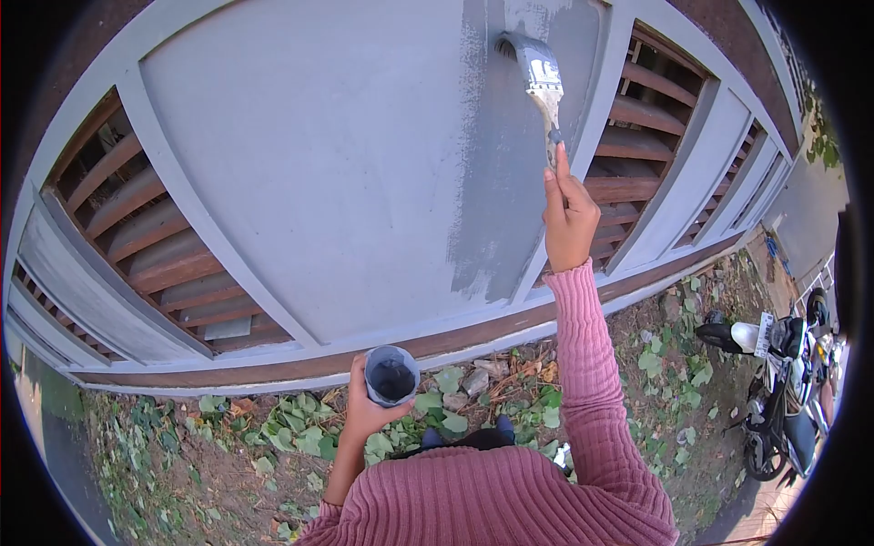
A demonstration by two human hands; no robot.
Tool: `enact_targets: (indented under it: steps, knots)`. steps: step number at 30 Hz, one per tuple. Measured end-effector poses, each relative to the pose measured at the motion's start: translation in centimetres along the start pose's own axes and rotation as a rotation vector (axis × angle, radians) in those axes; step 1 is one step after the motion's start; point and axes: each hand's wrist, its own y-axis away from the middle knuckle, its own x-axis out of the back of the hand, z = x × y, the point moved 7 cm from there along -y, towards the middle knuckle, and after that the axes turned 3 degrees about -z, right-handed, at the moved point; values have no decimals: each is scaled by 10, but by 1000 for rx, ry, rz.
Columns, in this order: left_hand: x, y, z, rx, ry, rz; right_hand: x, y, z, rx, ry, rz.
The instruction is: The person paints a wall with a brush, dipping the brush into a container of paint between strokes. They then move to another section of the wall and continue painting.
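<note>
My right hand (pixel 571 214) is closed round the handle of a paintbrush (pixel 543 82), arm stretched up toward the wall. The brush's bristles are bent against the upper right of a pale grey wall panel (pixel 309 146). A band of darker grey paint (pixel 496 200) runs down the panel's right side, with ragged edges on its left. Low in front of my body, my left hand (pixel 366 409) grips a grey cup (pixel 392 375) from its left side. Dark grey paint shows inside the cup, which stands upright with its mouth toward me.
Brown slatted vents (pixel 150 227) flank the panel on the left, and more slats (pixel 637 136) are on the right. Leafy plants (pixel 300 432) and stones (pixel 475 380) cover the ground along the wall's base. A motorcycle (pixel 787 382) stands at the far right.
</note>
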Motion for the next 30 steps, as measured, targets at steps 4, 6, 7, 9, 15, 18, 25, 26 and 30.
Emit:
enact_targets:
  steps: [4, 6, 7, 9, 15, 18, 25, 26, 30]
  knots:
    - [4, 5, -2, 0, 0, 9, 9, -31, -30, -39, -106, 33]
    - [7, 7, 1, 10, 17, 21, 7, -37, -31, -115, -196, 40]
    - [9, 6, 3, -3, 12, 16, 5, -35, -28, -104, -153, 33]
    - [12, 10, 3, 32, 73, 53, -2, -26, -20, -97, -102, 22]
    - [21, 17, 8, 23, -6, 72, -44, 57, 19, -120, 65, -109]
    - [21, 18, 2, 77, -19, 39, -54, 118, 39, -118, 108, -148]
    - [8, 10, -4, 88, -73, -49, -71, 250, 98, -310, 279, -421]
    - [6, 9, -4, 73, -81, -69, -72, 264, 107, -364, 254, -436]
    - [-5, 8, -10, 81, -34, -132, -81, 302, 128, -421, 276, -476]
